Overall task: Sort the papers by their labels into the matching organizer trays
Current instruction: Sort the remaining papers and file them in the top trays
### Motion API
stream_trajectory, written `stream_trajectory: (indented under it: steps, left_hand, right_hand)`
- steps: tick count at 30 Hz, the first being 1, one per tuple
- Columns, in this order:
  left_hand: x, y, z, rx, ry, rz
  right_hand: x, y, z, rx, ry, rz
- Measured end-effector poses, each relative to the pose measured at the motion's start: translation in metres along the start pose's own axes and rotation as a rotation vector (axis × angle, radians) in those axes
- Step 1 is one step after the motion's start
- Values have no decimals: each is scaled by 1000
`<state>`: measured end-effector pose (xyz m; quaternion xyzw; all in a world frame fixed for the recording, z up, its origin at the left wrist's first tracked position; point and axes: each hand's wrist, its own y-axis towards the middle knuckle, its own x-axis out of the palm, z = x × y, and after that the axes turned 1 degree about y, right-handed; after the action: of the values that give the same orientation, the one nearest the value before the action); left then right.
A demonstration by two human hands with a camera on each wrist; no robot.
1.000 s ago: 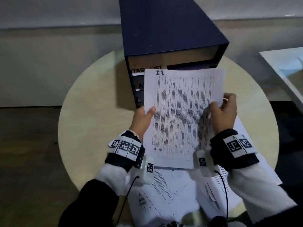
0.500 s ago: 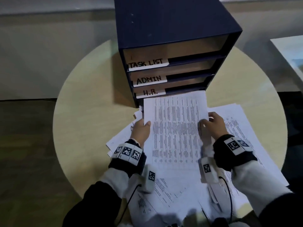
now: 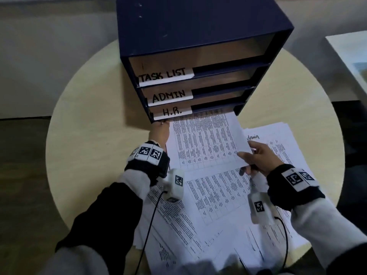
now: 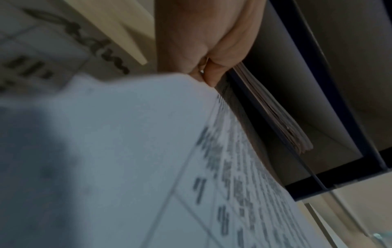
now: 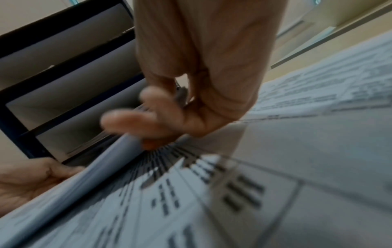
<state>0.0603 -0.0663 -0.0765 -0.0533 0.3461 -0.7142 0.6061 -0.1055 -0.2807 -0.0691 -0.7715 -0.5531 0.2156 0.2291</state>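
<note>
Round desk (image 3: 95, 135), loose papers (image 3: 228, 195) spread in front. Sheet (image 3: 206, 141) half into the organizer's (image 3: 198, 36) lowest tray, below H.R. Right hand (image 3: 258, 157) pinches its near corner; left hand (image 3: 159, 132) grips the left edge, apparently, fingers hidden. Risk: leading edge buckles against papers already inside if pushed unevenly.

Tray labels (image 3: 166, 76): TASK LIST, ADMIN, H.R.

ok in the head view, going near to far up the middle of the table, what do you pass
loose papers → held sheet → H.R. label → ADMIN label → TASK LIST label → organizer top
</note>
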Motion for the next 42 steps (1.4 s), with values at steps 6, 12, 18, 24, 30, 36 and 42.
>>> stream_trajectory:
  steps: [6,12,18,24,30,36,42]
  left_hand:
    - [1,-16,-10,156,268,54]
    - [-7,-29,-6,129,157,-29]
    - [-8,-28,-20,153,159,3]
    - [-3,-20,-21,172,226,177]
    - [-3,-24,-22,208,283,147]
    - [1,-22,-22,229,389,9]
    - [-4,0,-9,162,408,-91]
  right_hand:
    - [0,22,-10,-50,68,152]
    - [14,39,-39,-50,303,47]
    - [30,70,-54,-25,321,187]
    - [52,94,-64,-58,261,312]
    - [68,106,-70,-78,240,411]
    - [64,122,-64,26,147,474]
    - [61,117,-60,-8,79,426]
